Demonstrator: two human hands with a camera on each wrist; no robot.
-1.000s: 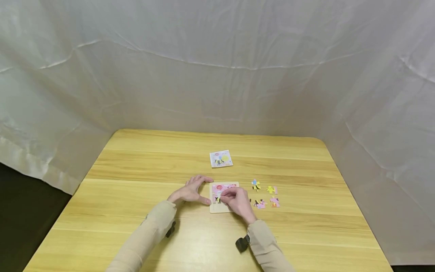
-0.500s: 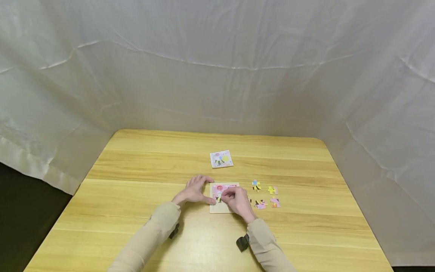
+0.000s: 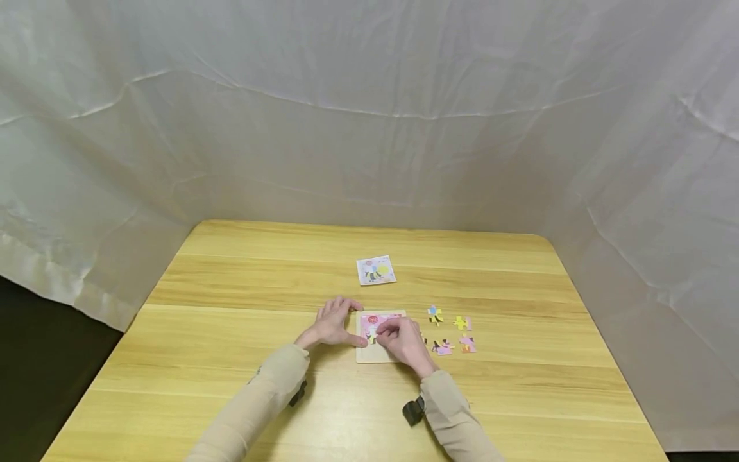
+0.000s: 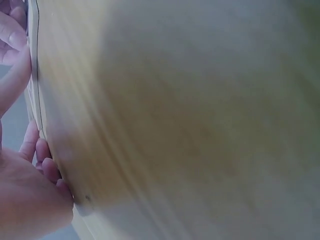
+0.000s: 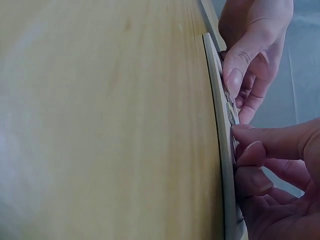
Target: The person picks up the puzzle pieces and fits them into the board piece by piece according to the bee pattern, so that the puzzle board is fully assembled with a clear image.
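A small wooden puzzle board (image 3: pixel 375 355) with a pink picture partly filled in lies on the table. My left hand (image 3: pixel 333 324) rests flat beside the board's left edge, its thumb (image 5: pixel 239 67) against the rim. My right hand (image 3: pixel 398 337) is over the board with curled fingers, pinching a yellow-and-dark puzzle piece (image 3: pixel 372 335) and holding it down on the board. In the right wrist view the board's edge (image 5: pixel 220 130) shows side-on, with my right fingertips (image 5: pixel 250 150) pressed to its face. The left wrist view shows mostly blurred table and my left fingers (image 4: pixel 15 80).
Several loose pieces lie right of the board: a blue-yellow one (image 3: pixel 434 314), a yellow one (image 3: pixel 462 323), two pink ones (image 3: pixel 443 348) (image 3: pixel 467 344). A small picture card (image 3: pixel 376 269) lies further back. The wooden table (image 3: pixel 231 282) is ringed by white cloth.
My left hand has slid slightly right, closer to the board's edge. My right hand has nudged the piece a little up the board.
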